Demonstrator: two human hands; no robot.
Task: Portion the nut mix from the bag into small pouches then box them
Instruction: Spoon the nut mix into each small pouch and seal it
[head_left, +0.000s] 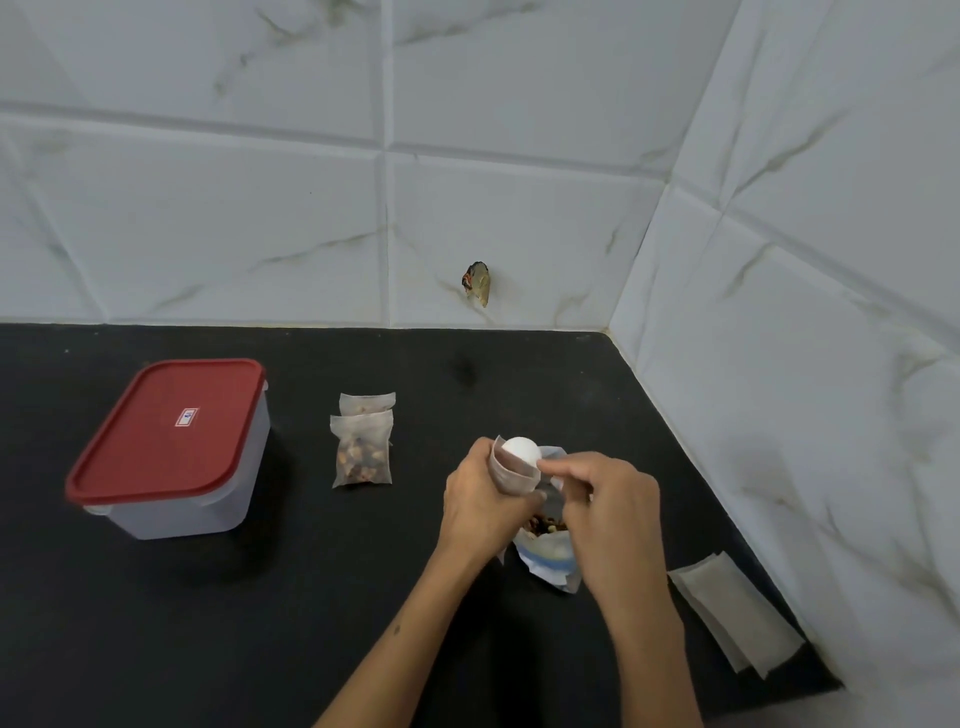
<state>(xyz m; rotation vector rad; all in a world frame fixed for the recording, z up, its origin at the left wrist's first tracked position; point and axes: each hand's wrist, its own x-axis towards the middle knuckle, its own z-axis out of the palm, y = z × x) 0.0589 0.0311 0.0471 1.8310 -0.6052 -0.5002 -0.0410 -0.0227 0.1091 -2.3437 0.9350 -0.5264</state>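
We are looking down at a black stone bench (260, 623) set into a corner of white marble-look wall tiles (519, 218). The left hand (480, 501) is gripping a small translucent paper pouch (514, 475), fingers curled round it, holding its mouth open and upright. The right hand (610, 512) is pinching the handle of a round white plastic scoop (521, 450), which is sitting at the pouch mouth; so both grips are clenched on something. Both hands are working just above the open blue-and-white nut mix bag (550, 564), which is standing on the bench toward the right edge, with brown nuts showing inside between the hands.

Two filled translucent pouches of nut mix (362, 452) are lying near the middle of the bench, one partly overlapping the other, well apart from the hands. Further toward the left edge we are seeing a rectangular clear plastic box with a red lid (171, 447), lid on, with a small label on top. A stack of flat empty paper pouches (737, 618) is lying by the right edge near the front corner, close to the wall. A small brownish scrap (478, 283) is sticking to the back wall tile above the bench; we cannot tell what it is.
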